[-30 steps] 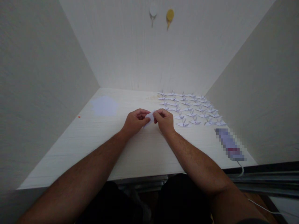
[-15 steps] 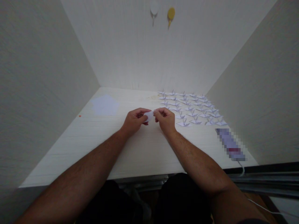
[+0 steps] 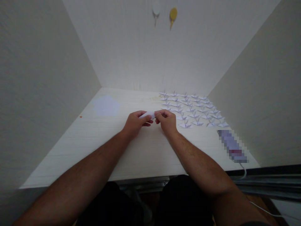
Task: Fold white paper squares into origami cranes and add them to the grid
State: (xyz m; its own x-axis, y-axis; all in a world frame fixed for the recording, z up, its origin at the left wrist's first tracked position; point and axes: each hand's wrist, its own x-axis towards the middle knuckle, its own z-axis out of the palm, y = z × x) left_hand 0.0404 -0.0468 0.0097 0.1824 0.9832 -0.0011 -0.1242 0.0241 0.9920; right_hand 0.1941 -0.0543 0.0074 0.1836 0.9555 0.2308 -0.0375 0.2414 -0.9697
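Note:
A small folded piece of white paper [image 3: 148, 115] is held between my two hands, a little above the white table. My left hand [image 3: 137, 121] grips it from the left, thumb on top and fingers beneath. On its right end my right hand [image 3: 166, 119] pinches it between thumb and forefinger. Rows of white folded paper cranes [image 3: 197, 115] stand on the table to the right, just beyond my right hand. The fold lines of the held paper are too small to make out.
Sheets of white paper [image 3: 107, 106] lie at the back left of the table [image 3: 91, 150]. A blurred-out flat device [image 3: 232, 147] with a cable sits at the right edge. A white hook [image 3: 156, 10] and a yellow hook [image 3: 173, 14] are on the back wall.
The paper has turned in my fingers and now shows as a longer, flatter strip. My left thumb has shifted right along it; my right hand keeps its pinch.

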